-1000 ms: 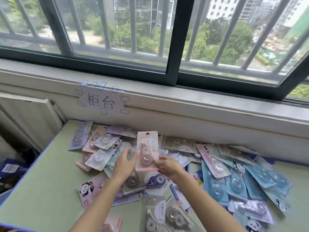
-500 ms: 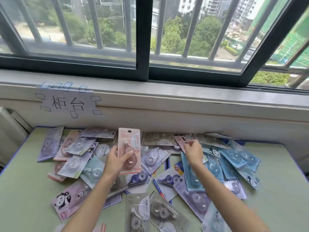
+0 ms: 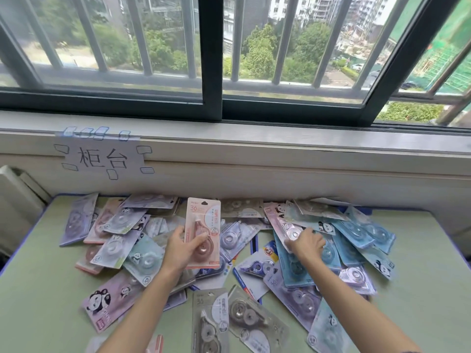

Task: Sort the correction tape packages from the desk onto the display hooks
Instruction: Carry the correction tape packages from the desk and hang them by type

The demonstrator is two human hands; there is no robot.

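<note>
My left hand (image 3: 182, 250) grips a pink correction tape package (image 3: 203, 233) upright above the desk (image 3: 38, 284). My right hand (image 3: 307, 244) pinches a pink panda package (image 3: 281, 222) in the pile.

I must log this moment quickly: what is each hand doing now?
Left hand: holds the pink package upright above the pile.
Right hand: grips a pale pink package lying in the pile.

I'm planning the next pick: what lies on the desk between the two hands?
In the head view, overlapping packages lie between left hand and right hand, among them a lavender package.
</note>
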